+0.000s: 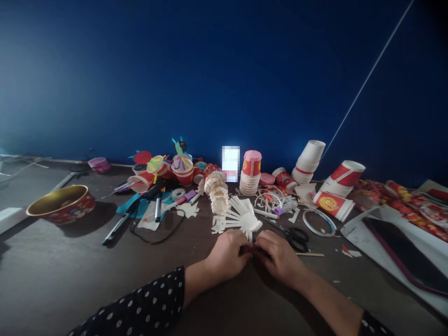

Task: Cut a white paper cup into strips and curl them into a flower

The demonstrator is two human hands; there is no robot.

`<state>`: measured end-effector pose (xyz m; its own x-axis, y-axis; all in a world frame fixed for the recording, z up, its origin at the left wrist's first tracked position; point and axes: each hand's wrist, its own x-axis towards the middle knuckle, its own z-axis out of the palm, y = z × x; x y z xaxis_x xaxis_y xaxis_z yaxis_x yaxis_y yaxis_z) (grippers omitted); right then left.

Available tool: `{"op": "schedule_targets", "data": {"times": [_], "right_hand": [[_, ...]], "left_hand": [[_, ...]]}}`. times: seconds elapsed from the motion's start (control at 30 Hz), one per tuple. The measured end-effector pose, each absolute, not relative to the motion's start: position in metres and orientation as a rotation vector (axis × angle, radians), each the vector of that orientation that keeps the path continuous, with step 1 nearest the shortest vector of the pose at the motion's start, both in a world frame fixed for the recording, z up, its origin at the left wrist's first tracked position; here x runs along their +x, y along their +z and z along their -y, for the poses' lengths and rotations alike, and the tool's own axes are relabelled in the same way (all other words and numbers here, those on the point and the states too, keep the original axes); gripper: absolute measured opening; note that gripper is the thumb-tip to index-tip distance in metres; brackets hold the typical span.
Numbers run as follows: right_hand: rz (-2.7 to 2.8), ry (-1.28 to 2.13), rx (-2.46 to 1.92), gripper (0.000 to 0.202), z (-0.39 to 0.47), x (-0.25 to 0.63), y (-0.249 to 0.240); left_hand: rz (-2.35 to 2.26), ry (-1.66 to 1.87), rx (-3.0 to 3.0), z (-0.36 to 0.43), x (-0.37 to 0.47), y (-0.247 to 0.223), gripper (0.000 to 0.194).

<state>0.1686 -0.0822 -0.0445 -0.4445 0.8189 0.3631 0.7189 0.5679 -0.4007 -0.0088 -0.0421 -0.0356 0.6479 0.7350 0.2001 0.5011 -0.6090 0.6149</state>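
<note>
Our left hand [229, 252] and right hand [280, 259] nearly meet, fingers curled; we cannot tell what they pinch. Just beyond lies the white fringed paper [245, 214] on the counter [70, 270]. We'd best handle its thin strips lightly to avoid tearing, clear of the black-handled scissors [297, 239].

left hand [226, 254]: curled, back upward | right hand [282, 257]: likewise curled, close to left | forearms [325, 295]: slanting inward

1 pale diagonal line [367, 76] crosses the blue wall [168, 74] behind a dark table [70, 275].
</note>
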Motion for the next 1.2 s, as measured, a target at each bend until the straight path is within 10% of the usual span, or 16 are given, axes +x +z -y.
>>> {"op": "schedule_targets", "data": {"times": [1.2], "right_hand": [[2.341,0.175,-1.392,0.017,0.088,0.165,-0.037]], "left_hand": [[-0.897,0.567,2.511,0.043,-0.008,-0.031,0.008]]}}
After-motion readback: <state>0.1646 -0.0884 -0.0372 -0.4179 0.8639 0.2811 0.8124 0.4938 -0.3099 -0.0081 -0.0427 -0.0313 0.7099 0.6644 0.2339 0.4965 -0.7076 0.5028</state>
